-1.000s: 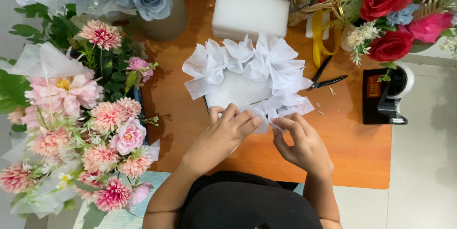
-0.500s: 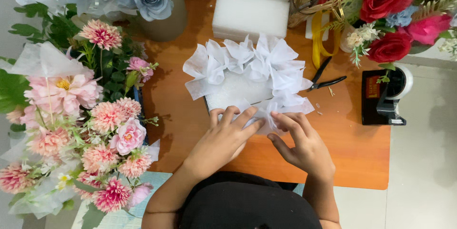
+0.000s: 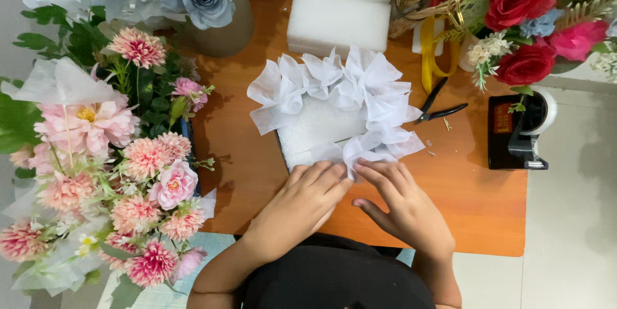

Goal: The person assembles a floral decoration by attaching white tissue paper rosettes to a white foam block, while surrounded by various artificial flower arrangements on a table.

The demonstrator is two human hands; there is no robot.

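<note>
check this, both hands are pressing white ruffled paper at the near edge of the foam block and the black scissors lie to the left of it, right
Not quite. The head view shows the black scissors lying to the right of the foam block, not the left. The rest holds: the left hand and right hand both press the white ruffled paper at the block's near edge.

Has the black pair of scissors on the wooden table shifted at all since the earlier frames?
No. The scissors lie at the same spot between the white ruffled paper and the black tape dispenser.
</note>
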